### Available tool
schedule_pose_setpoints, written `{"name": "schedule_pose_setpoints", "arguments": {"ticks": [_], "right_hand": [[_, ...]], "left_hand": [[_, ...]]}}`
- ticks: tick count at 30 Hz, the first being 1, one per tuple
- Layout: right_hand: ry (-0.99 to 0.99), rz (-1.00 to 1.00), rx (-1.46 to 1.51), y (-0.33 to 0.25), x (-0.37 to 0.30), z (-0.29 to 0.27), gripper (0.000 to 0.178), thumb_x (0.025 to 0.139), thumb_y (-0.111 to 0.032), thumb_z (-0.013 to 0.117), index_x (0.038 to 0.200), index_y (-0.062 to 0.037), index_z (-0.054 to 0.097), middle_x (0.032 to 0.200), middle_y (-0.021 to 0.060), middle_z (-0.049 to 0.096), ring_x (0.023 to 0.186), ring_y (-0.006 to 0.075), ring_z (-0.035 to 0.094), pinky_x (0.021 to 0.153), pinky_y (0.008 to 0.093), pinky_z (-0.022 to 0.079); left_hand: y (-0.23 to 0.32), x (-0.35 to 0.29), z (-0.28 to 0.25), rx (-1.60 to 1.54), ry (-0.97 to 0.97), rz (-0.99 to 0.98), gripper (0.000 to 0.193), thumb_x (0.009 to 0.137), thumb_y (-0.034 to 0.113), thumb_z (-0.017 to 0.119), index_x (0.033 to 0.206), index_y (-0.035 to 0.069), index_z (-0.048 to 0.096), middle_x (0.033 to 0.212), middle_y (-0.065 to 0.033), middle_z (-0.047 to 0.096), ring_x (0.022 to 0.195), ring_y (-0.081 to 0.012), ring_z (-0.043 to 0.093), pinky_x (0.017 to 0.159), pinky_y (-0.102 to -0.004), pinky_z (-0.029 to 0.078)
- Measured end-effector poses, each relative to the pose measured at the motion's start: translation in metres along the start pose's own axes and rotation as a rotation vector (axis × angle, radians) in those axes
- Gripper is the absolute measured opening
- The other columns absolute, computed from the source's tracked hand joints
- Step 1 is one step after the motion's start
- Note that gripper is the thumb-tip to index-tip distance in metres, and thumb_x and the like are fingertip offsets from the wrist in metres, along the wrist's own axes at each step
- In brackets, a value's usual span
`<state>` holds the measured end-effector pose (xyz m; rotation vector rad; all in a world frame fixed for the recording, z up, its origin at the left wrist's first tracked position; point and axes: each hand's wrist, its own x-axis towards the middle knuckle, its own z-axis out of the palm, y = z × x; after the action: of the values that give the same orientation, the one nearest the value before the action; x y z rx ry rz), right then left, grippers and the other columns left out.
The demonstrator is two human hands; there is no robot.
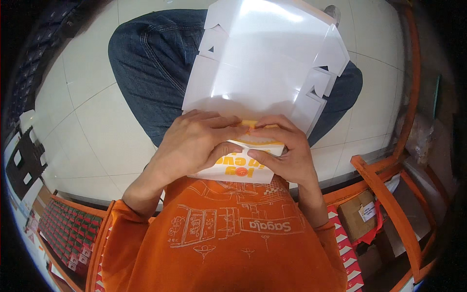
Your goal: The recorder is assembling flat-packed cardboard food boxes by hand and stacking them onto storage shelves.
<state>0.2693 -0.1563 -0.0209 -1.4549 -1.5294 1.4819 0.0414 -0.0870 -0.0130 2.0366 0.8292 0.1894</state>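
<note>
A partly folded cardboard box (265, 63) lies across my lap, its glossy white inner face up. Cut side flaps with notched tabs stick out along its left and right edges. The panel nearest my body (238, 171) is bent up and shows white print with yellow and orange shapes. My left hand (192, 141) is closed over the fold, fingers on the far side and thumb on the near side. Beside it, my right hand (287, 148) pinches the same fold between thumb and fingers. The fingers partly hide the yellow crease.
My crossed legs in blue jeans (151, 63) rest on pale floor tiles (90, 126). At the right stands an orange frame (389, 209) with a brown carton (357, 216) by it. Several small red and green boxes (73, 228) fill a rack at the lower left.
</note>
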Motion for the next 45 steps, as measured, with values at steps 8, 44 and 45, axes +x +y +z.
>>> {"name": "schedule_pose_setpoints", "arguments": {"ticks": [8, 44, 45], "right_hand": [[0.061, -0.031, 0.075, 0.011, 0.002, 0.001, 0.029, 0.077, -0.008, 0.077, 0.104, 0.0001, 0.07, 0.108, 0.0115, 0.063, 0.102, 0.0211, 0.061, 0.089, 0.0305, 0.047], [0.961, -0.676, 0.053, -0.202, 0.137, -0.134, 0.038, 0.102, -0.027, 0.048, 0.131, -0.0017, 0.052, 0.12, 0.0098, 0.06, 0.113, 0.0178, 0.055, 0.091, 0.0324, 0.045], [0.964, -0.602, 0.038, -0.183, 0.128, -0.136, 0.036, 0.102, -0.027, 0.048, 0.128, -0.0016, 0.054, 0.119, 0.0096, 0.06, 0.112, 0.0174, 0.056, 0.09, 0.0318, 0.045]], "left_hand": [[-0.007, 0.003, -0.012, -0.221, -0.051, -0.167, 0.03, 0.087, 0.021, 0.068, 0.114, 0.007, 0.068, 0.109, -0.0109, 0.069, 0.101, -0.0286, 0.066, 0.086, -0.0401, 0.052], [0.076, 0.212, -0.369, -0.485, 0.652, 0.231, 0.058, 0.096, 0.038, 0.044, 0.138, -0.002, 0.041, 0.111, -0.0131, 0.062, 0.102, -0.0227, 0.061, 0.084, -0.0373, 0.05], [0.065, 0.235, -0.386, -0.391, 0.684, 0.24, 0.058, 0.096, 0.041, 0.045, 0.136, -0.001, 0.044, 0.111, -0.0127, 0.061, 0.101, -0.0234, 0.061, 0.088, -0.0404, 0.048]]}}
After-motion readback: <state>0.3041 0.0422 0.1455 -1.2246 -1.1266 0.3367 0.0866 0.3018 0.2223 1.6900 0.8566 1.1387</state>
